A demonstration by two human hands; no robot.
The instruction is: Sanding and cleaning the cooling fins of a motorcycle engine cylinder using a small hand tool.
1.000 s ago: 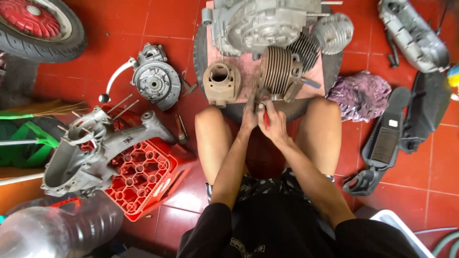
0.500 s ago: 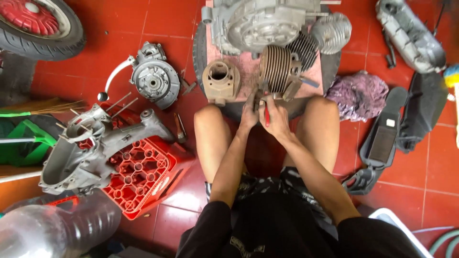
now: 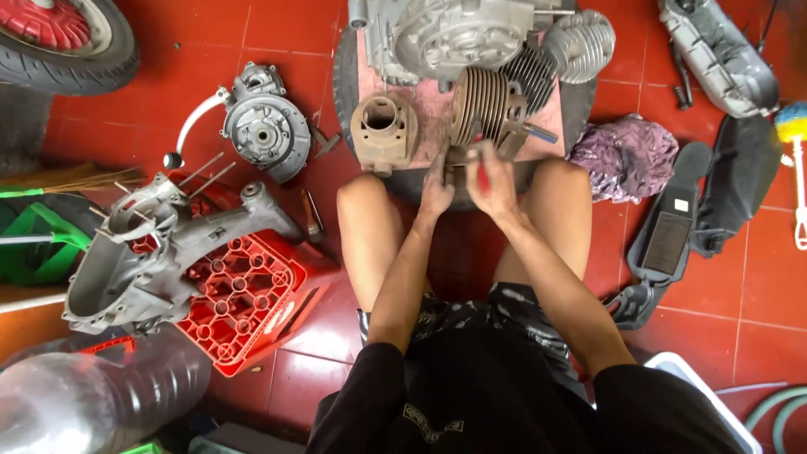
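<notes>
Red-handled tool (image 3: 482,172) sits gripped in the right hand (image 3: 494,181), working the finned cylinder (image 3: 486,109) at the board's (image 3: 420,105) near edge; left hand (image 3: 436,187) braces its base. Best keep the cylinder steady and strokes short.

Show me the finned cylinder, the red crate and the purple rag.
Finned cylinder (image 3: 481,105): head view, on its ribbed side wall.
Red crate (image 3: 244,290): head view, on the bare lattice top right of the grey casing.
Purple rag (image 3: 624,157): head view, on the middle of the crumpled cloth.
</notes>
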